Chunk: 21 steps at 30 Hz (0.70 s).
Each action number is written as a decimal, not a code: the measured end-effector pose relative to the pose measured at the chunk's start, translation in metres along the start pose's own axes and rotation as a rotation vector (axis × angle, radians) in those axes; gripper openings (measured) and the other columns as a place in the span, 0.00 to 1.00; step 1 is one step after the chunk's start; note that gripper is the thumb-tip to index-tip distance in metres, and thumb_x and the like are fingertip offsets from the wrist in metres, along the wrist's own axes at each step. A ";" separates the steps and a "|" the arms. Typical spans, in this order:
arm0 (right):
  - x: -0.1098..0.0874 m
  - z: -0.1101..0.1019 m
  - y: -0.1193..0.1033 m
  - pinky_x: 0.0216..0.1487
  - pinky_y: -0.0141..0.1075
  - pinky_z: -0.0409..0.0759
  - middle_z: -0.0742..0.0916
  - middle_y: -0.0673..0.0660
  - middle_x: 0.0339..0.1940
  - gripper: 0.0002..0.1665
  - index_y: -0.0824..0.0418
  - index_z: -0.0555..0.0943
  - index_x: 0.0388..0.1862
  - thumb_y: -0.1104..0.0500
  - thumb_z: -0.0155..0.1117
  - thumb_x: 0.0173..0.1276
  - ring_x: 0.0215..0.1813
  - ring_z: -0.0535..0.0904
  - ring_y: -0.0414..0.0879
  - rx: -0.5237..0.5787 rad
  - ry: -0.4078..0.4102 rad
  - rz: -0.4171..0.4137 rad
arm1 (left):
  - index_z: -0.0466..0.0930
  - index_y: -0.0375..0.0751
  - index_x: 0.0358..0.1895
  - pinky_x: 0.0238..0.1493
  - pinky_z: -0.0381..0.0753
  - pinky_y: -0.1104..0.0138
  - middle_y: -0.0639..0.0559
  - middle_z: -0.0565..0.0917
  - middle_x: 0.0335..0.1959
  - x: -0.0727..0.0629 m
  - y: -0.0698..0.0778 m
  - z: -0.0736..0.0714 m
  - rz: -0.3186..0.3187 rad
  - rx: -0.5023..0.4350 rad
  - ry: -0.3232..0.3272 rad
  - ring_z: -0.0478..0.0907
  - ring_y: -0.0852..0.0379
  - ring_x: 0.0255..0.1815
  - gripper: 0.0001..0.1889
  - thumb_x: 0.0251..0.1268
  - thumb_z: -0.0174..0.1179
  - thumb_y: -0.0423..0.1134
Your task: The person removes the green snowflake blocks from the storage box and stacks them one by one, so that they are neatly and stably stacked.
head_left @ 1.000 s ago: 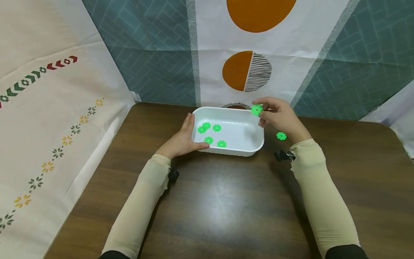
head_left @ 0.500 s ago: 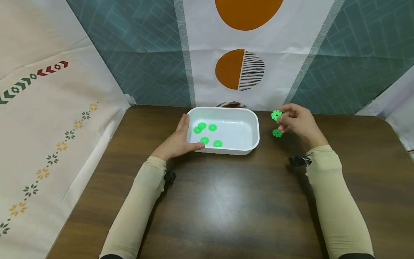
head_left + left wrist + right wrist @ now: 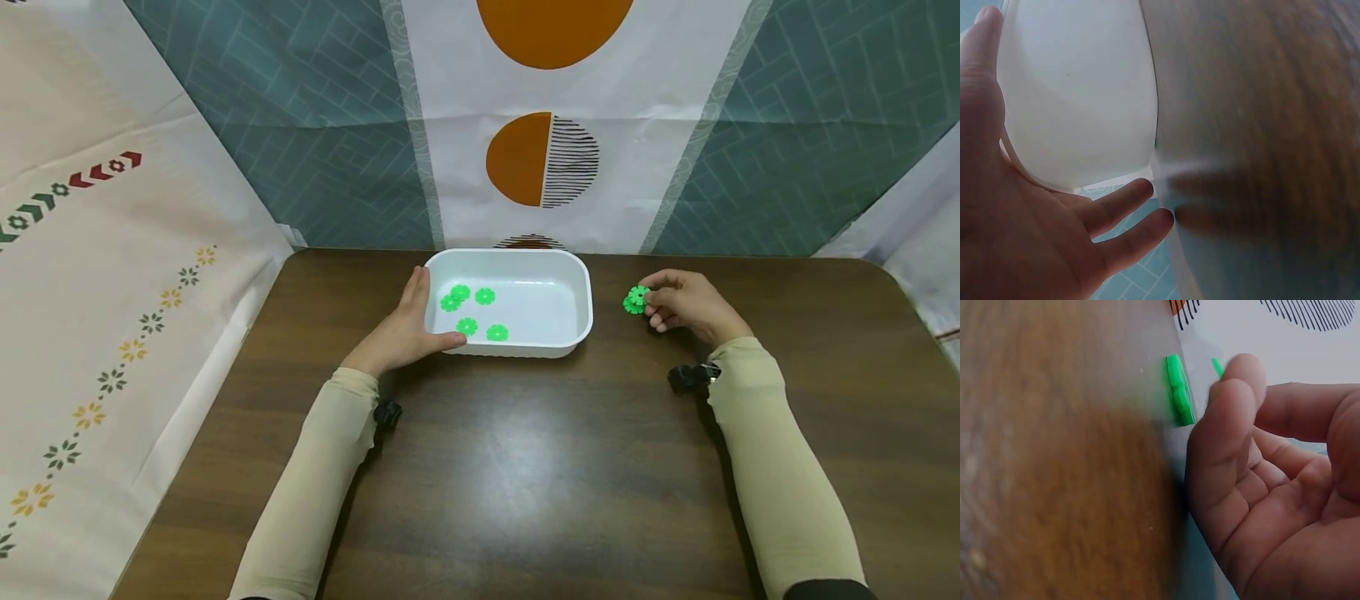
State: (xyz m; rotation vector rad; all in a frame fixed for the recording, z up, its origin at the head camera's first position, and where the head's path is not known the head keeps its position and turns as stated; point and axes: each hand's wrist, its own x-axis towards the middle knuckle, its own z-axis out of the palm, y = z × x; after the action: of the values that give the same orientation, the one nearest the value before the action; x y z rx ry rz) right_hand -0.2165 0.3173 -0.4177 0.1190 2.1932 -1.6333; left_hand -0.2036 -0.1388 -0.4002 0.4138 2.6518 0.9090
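Observation:
My right hand [image 3: 690, 307] pinches a green flower-shaped disc [image 3: 640, 295] between thumb and finger, right of the tray. Just below it, partly covered, lies another green disc [image 3: 632, 307] on the table. The right wrist view shows the lying disc [image 3: 1180, 390] edge-on, while only a thin edge of the held disc [image 3: 1217, 367] peeks past the fingertips. My left hand [image 3: 401, 327] rests against the left end of the white tray [image 3: 543, 344], fingers extended and thumb over the front rim. Several green discs [image 3: 485, 296] lie inside the tray, mostly towards its left half.
The dark wooden table [image 3: 517, 467] runs up to a patterned cloth backdrop [image 3: 337, 150]. Behind the tray, the cloth stands close to the table's far edge. A pale cloth [image 3: 112, 333] with printed flowers borders the left side.
My right hand, pinching the disc, has moved from over the tray's right end out to the right, then lowered to the disc on the table. The left hand stays at the tray.

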 end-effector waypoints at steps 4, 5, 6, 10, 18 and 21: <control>0.001 0.001 -0.001 0.35 0.41 0.84 0.83 0.59 0.33 0.25 0.71 0.65 0.70 0.64 0.52 0.79 0.28 0.82 0.46 -0.014 -0.029 0.030 | 0.20 0.48 0.80 0.72 0.59 0.50 0.55 0.23 0.81 -0.001 -0.002 0.000 -0.004 0.003 -0.001 0.49 0.41 0.79 0.70 0.53 0.68 0.71; 0.001 0.001 -0.001 0.36 0.41 0.85 0.83 0.59 0.34 0.25 0.72 0.64 0.70 0.64 0.52 0.79 0.28 0.82 0.46 -0.018 -0.032 0.036 | 0.20 0.48 0.80 0.72 0.59 0.50 0.54 0.23 0.82 -0.001 -0.002 0.000 -0.003 0.005 -0.002 0.49 0.41 0.79 0.70 0.53 0.68 0.71; 0.001 0.001 -0.001 0.36 0.41 0.85 0.83 0.60 0.34 0.25 0.72 0.64 0.70 0.64 0.52 0.79 0.28 0.82 0.46 -0.023 -0.034 0.042 | 0.20 0.48 0.80 0.72 0.60 0.49 0.53 0.24 0.82 -0.001 -0.002 0.000 -0.001 0.007 -0.003 0.49 0.40 0.79 0.70 0.54 0.68 0.71; 0.001 0.002 -0.003 0.35 0.41 0.85 0.83 0.60 0.32 0.23 0.73 0.65 0.69 0.65 0.51 0.79 0.27 0.82 0.46 -0.040 -0.031 0.051 | 0.20 0.48 0.80 0.71 0.61 0.49 0.49 0.26 0.82 -0.001 -0.001 0.000 0.007 0.016 -0.001 0.50 0.40 0.79 0.70 0.54 0.68 0.70; 0.000 0.003 -0.005 0.34 0.41 0.85 0.83 0.60 0.31 0.23 0.73 0.67 0.68 0.65 0.51 0.78 0.26 0.82 0.45 -0.064 -0.030 0.039 | 0.21 0.46 0.80 0.71 0.62 0.48 0.47 0.26 0.82 0.001 -0.001 -0.001 0.011 0.028 0.000 0.51 0.39 0.78 0.70 0.54 0.68 0.70; 0.000 0.004 -0.006 0.34 0.41 0.85 0.83 0.59 0.31 0.23 0.73 0.67 0.68 0.65 0.52 0.78 0.25 0.82 0.45 -0.076 -0.031 0.031 | 0.20 0.47 0.80 0.71 0.62 0.49 0.48 0.26 0.82 0.001 0.000 -0.001 0.013 0.022 0.000 0.50 0.39 0.78 0.70 0.54 0.68 0.70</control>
State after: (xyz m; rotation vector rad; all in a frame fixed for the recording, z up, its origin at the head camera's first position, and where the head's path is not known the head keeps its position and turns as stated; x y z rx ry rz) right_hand -0.2169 0.3122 -0.4134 0.1053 2.2162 -1.5225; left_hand -0.2050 -0.1391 -0.3998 0.4367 2.6648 0.8845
